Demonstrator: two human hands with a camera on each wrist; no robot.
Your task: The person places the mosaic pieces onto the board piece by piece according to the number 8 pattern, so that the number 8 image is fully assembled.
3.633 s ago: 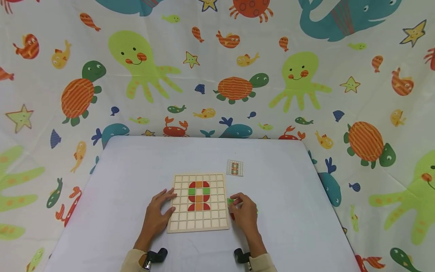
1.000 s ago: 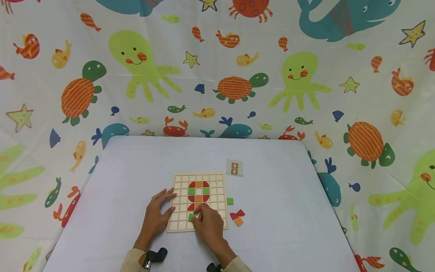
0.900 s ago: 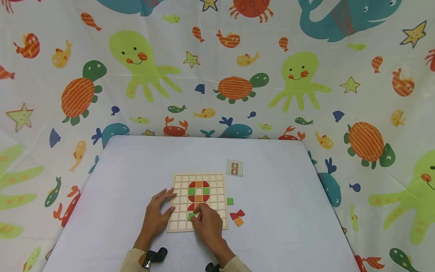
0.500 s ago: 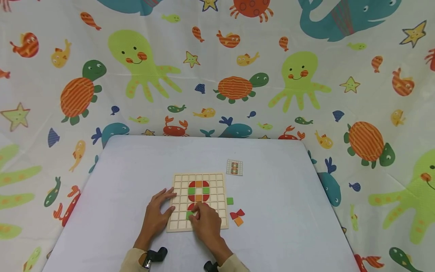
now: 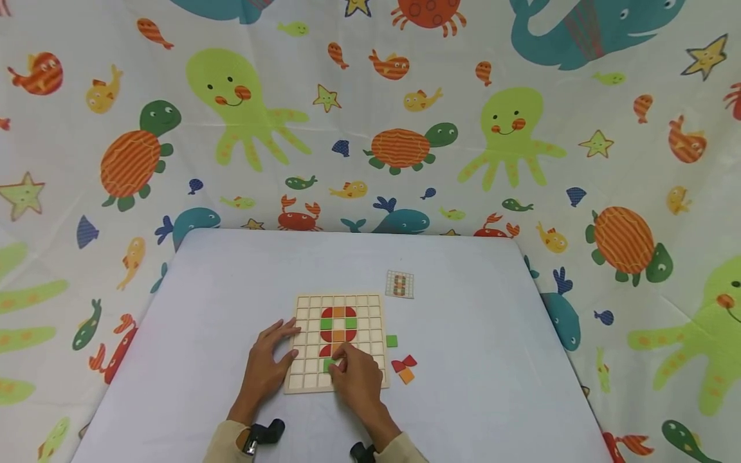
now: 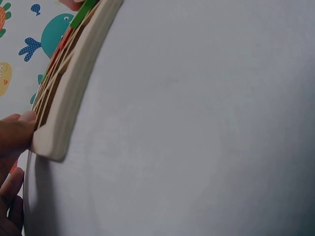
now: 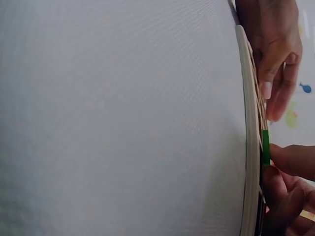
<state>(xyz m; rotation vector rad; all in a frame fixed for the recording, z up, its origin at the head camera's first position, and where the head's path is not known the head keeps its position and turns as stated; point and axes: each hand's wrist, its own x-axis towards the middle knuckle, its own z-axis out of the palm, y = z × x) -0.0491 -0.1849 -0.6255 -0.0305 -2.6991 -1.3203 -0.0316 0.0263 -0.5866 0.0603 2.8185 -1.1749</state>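
A wooden grid board [image 5: 307, 379] lies on the white table, its middle columns filled with red, orange and green pieces [image 5: 338, 323]. My right hand [image 5: 360, 381] pinches a green square tile [image 5: 327, 365] low on the board, below the red and orange pieces, partly covering them. In the right wrist view, the green tile [image 7: 266, 147] stands tilted at the board's rim between thumb and finger. My left hand [image 5: 267, 360] rests at the board's left edge, thumb and index finger touching the rim. The left wrist view shows its thumb [image 6: 17, 132] on the board's corner.
To the right of the board lie a green square [image 5: 392, 341], red pieces [image 5: 398, 366] and an orange square [image 5: 408, 375]. Behind them lies a small pattern card [image 5: 399, 284]. A sea-animal cloth [image 5: 347, 128] hangs past the table's far edge.
My right hand has moved left from the loose pieces onto the board, bringing a green tile. Over the last half second the tile has shifted slightly right. My left hand has stayed put.
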